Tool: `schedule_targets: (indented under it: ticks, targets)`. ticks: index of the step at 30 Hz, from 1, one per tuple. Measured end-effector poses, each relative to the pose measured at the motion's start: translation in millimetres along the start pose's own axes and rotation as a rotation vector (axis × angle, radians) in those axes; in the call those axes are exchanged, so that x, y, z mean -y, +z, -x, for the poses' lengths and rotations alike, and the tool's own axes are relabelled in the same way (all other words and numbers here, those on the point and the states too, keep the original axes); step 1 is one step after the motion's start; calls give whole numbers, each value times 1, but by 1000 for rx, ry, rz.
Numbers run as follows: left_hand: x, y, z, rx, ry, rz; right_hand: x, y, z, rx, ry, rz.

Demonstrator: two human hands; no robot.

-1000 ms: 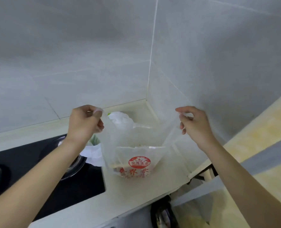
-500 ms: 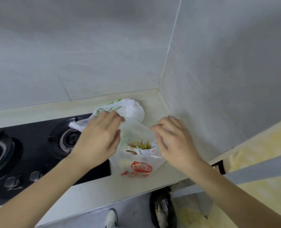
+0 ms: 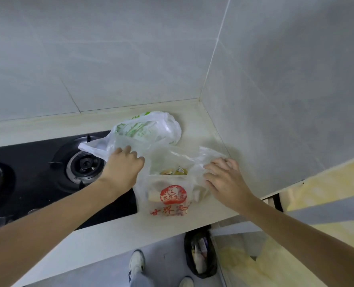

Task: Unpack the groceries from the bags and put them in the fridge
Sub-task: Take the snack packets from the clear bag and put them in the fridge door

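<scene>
Soft, even, shadowless light; wide-angle bending at the edges, slight blur and compression smear throughout.

The clear plastic bag (image 3: 167, 195) carries a red round badge with a cartoon animal face and small Chinese characters too blurred to read. Below it, at 6 o'clock, runs a red row of larger characters; "世界" seems legible. The white bag (image 3: 149, 129) at 12 o'clock bears unreadable green print.
</scene>
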State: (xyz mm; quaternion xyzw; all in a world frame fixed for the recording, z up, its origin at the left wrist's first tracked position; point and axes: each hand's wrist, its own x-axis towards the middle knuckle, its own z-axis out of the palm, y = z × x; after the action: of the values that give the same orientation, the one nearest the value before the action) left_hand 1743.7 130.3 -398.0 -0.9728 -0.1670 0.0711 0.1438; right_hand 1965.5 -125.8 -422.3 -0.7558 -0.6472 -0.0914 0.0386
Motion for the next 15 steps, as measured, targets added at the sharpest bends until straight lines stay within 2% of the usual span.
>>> schedule_targets:
  ticks: [2,3,5,7,10,12,15]
  targets:
    - [-4,5,-1,-199,254,22,12,-6,-6,-22,-84,-13]
    - [-4,8,-3,-228,392,30,17,-7,-10,-15,-128,-53]
    - [1,12,-6,-158,565,22,24,-5,-21,66,-151,-116]
    - [7,13,-10,3,582,44,27,1,-31,191,-126,-101]
    - [20,14,-12,235,483,0,15,3,-33,378,-3,-116]
    - [30,16,-10,167,478,-27,4,-2,-29,355,24,-154]
    - [37,19,-6,-40,556,-47,-13,1,-11,57,-70,-73]
